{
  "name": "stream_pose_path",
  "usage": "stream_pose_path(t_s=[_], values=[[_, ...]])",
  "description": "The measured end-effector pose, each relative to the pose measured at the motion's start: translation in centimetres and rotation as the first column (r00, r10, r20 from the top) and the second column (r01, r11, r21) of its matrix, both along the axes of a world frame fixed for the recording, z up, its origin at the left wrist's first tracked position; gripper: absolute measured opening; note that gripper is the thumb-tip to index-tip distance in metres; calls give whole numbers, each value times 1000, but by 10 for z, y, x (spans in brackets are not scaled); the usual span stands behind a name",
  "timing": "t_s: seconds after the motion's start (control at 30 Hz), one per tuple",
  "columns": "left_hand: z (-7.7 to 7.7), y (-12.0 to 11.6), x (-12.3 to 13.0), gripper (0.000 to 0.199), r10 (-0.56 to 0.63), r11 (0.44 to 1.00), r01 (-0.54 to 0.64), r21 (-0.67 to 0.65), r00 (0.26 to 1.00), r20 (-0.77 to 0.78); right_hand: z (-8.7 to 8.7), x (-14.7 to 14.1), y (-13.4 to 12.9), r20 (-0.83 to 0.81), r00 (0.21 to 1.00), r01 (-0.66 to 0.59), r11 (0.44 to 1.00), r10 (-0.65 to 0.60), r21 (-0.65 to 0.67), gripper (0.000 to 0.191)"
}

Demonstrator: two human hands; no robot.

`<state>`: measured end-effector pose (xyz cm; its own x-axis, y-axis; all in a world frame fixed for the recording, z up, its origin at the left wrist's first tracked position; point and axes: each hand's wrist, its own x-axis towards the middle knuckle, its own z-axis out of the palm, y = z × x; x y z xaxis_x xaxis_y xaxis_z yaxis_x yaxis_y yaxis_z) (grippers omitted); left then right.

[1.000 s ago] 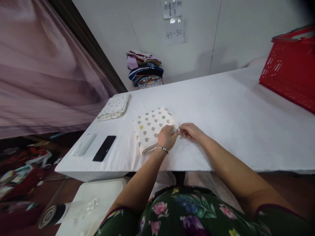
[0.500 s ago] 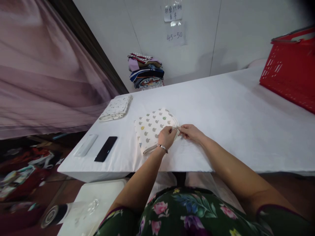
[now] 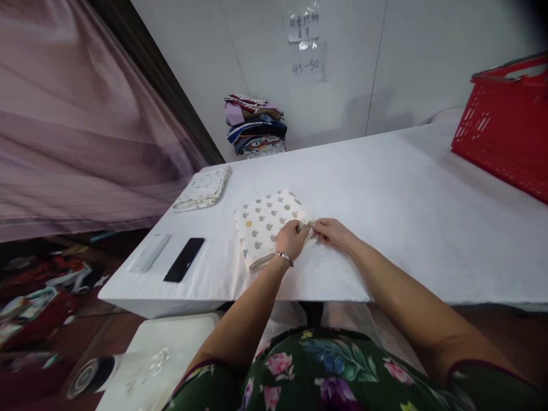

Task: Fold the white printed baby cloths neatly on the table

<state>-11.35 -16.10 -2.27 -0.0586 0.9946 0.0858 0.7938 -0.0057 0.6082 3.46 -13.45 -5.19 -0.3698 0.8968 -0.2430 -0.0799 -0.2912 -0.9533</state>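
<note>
A folded white cloth (image 3: pixel 265 220) printed with small grey, green and yellow figures lies on the table in front of me. My left hand (image 3: pixel 291 238) is closed on its near right corner, thumb and fingers pinching the layered edge. From the right, my right hand (image 3: pixel 331 231) pinches the same corner with its fingertips, close against the left hand. Several layers show along the cloth's right edge. The exact bit of fabric between the fingertips is partly hidden.
Another folded printed cloth (image 3: pixel 203 188) lies at the table's left back. A black phone (image 3: pixel 185 260) and a clear-white flat packet (image 3: pixel 149 253) lie at the left. A clothes pile (image 3: pixel 257 125) stands by the wall, and a red basket (image 3: pixel 500 125) sits at the right.
Almost nothing differs. Both hands stay at the cloth's corner, with only slight finger movement, and the view has shifted a little.
</note>
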Motion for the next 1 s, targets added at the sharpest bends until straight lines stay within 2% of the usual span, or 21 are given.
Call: stream_pose_path(t_s=[0.1,0.2,0.3,0.4,0.47,0.57,0.77,0.9,1.0], values=[[0,1,-1,26,20,1000,-20,11,1000,-23,3,1,-1,1,1000,-20,1000,20,-2,28],[3,1,-4,26,25,999,-22,39,998,-65,5,2,-1,-39,999,-18,998,16,-59,24],[6,0,-8,17,-88,985,117,129,973,-215,4,1,0,-64,998,13,996,-19,-91,21],[7,0,-9,10,-245,935,322,149,890,-384,1,-1,0,-90,995,33,996,-40,-84,18],[6,1,-10,9,-277,919,371,137,851,-445,-1,-2,1,-100,994,43,996,-51,-76,17],[7,3,-10,10,-280,916,383,117,821,-498,-4,-2,2,-102,993,56,995,-64,-81,17],[10,5,-9,9,-321,911,408,64,796,-513,-6,-1,2,-88,995,33,998,-38,-57,21],[6,4,-9,9,-329,908,409,92,830,-450,-6,-1,2,-63,998,25,999,-26,-25,33],[4,3,-12,13,-349,909,404,103,873,-342,-7,-2,3,-17,999,50,998,-51,-28,32]])
